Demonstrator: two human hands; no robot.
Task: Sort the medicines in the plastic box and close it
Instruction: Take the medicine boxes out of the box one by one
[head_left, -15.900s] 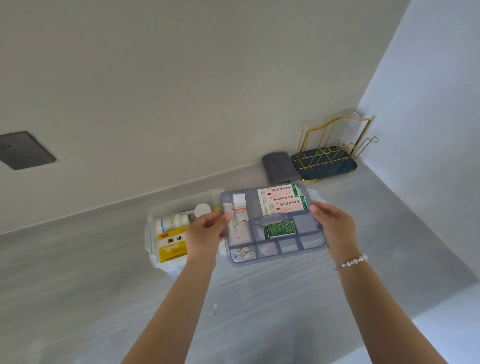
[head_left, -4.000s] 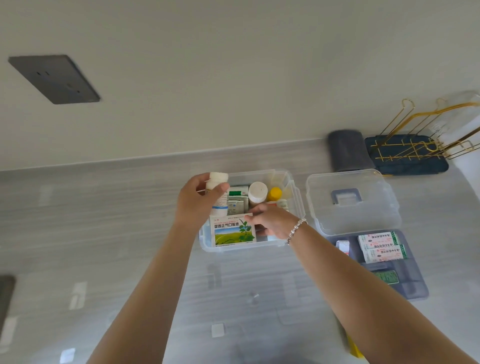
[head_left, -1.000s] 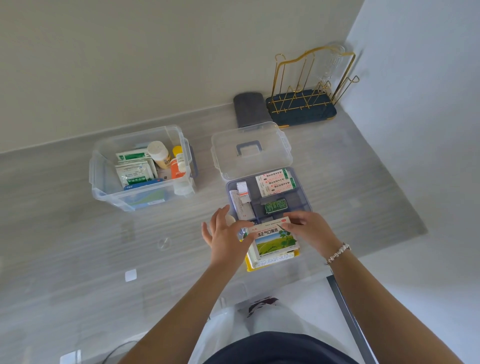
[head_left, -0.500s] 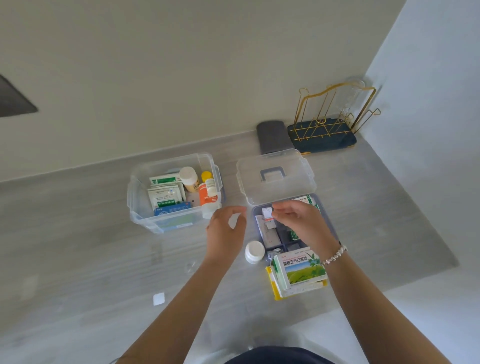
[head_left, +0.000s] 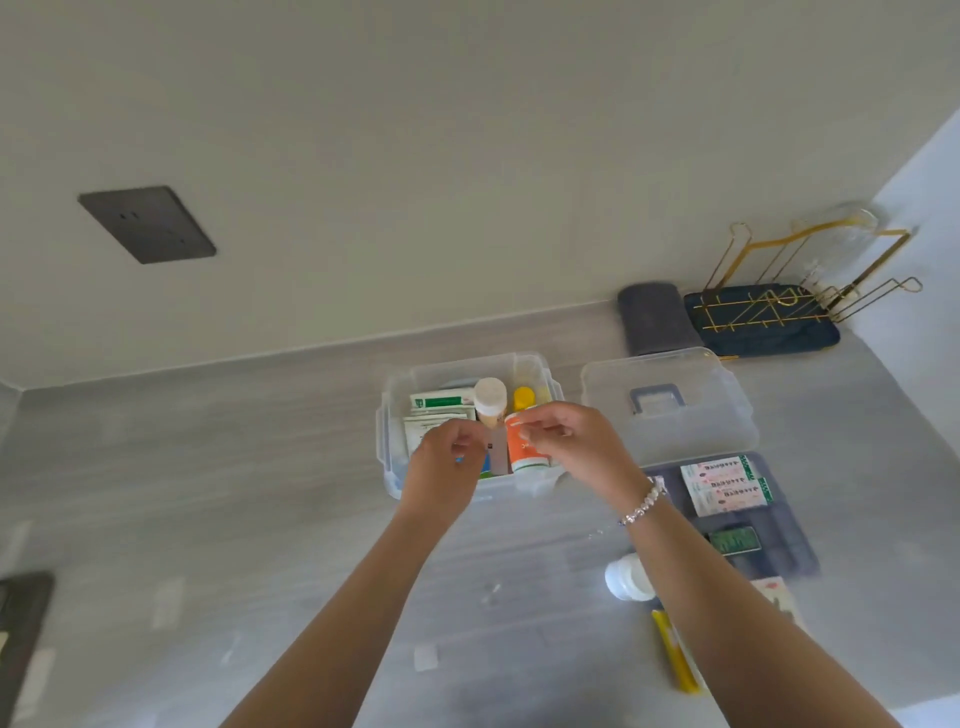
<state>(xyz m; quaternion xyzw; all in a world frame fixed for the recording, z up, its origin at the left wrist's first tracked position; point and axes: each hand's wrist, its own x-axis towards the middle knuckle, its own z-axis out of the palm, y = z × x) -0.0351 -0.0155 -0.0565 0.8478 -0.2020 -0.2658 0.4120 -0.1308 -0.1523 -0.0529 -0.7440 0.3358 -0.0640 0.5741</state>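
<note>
**Inspector:** Where is the plastic box (head_left: 470, 415)?

**Assistant:** It sits open on the grey bench (head_left: 208, 467), toward the back wall. Inside are green-and-white sachets on the left, a white-capped bottle (head_left: 490, 399) upright in the middle, a yellow-capped bottle (head_left: 523, 399) behind it, and an orange-and-white box (head_left: 525, 447) at the front right. Its clear lid (head_left: 670, 405) lies just beside it on the right, handle up. The grey divider tray (head_left: 748, 514) lies in front of the lid.

**Inspector:** And the grips?

**Assistant:** Both are over the box's front half. The left hand (head_left: 449, 467) is curled, its fingertips pressed together on something small with a speck of blue; I cannot tell what. The right hand (head_left: 566, 441) pinches the top edge of the orange-and-white box.

**Inspector:** How will the goods handle?

**Assistant:** In my judgement all are light. The cartons are stiff but would crush under a hard squeeze, so take them by the top edges or broad faces. The sachets are limp and slippery and are best lifted as a stack. The bottles are rigid; take them around the cap or body.

**Inspector:** How much room is there?

**Assistant:** The left of the bench is open. On the right it is crowded: a white jar (head_left: 626, 577) and a yellow item (head_left: 672, 654) lie near the bench's front edge and could be knocked by the right forearm. The box walls are thin and upright, so lift items straight up.
</note>
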